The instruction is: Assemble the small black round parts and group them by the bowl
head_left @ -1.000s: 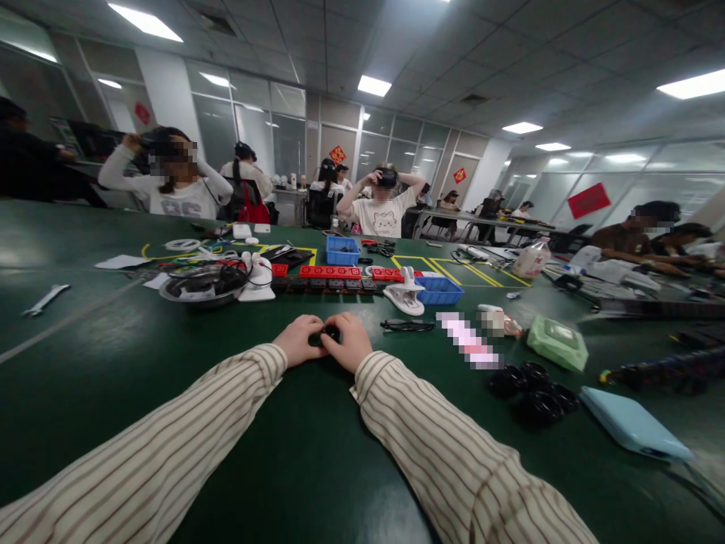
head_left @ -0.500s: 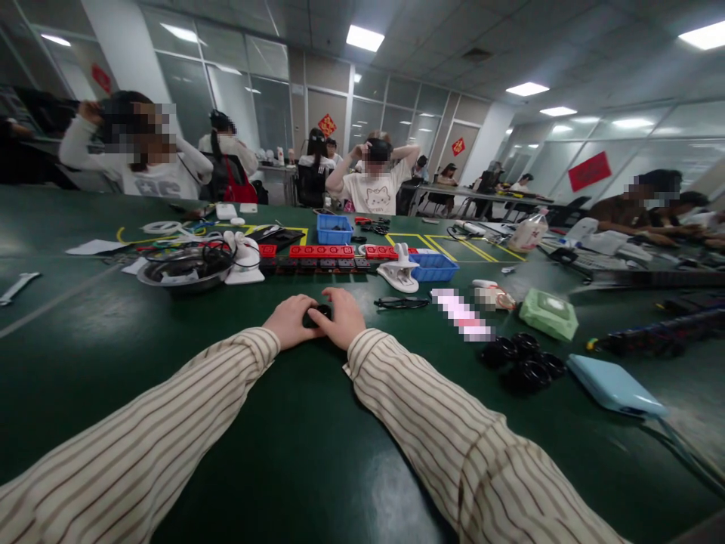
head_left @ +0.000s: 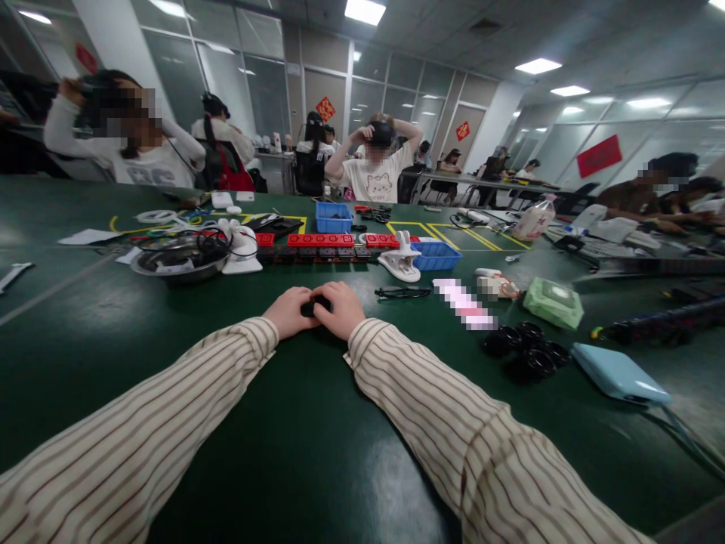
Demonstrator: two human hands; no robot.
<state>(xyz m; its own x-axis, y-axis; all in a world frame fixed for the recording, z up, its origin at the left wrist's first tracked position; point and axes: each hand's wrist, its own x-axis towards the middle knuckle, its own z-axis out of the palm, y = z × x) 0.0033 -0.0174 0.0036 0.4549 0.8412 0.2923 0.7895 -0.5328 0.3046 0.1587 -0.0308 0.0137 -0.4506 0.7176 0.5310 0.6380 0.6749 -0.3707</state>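
Glass-walled office (head_left: 260, 83) fills everything beyond the fingers (head_left: 334, 292), with a big dark green table (head_left: 306, 453) spread out below them. Two co-workers sit across it: one in a white top with gray print (head_left: 152, 168), far off to the left of the fingers, and one in a cat T-shirt (head_left: 382, 177), straight past them and a bit right. Both have their arms up at their heads. Two striped sleeves (head_left: 170, 415) run up to the fingers from the near side. Past the fingertips there's a long red and black strip (head_left: 320, 242); left and beyond, a metal bowl (head_left: 181, 264) with stuff in it. Well to the right and nearer the body is a light blue case (head_left: 620, 374). Left hand (head_left: 288, 313) and right hand (head_left: 344, 311) are curled in close together, fingers bent, thumbs inward. Right of them: a green packet (head_left: 552, 302), then some black rings (head_left: 535, 363). Littlest bit is a small black piece (head_left: 307, 309), pinched between both hands' fingers and mostly hidden, so can't tell what it is.
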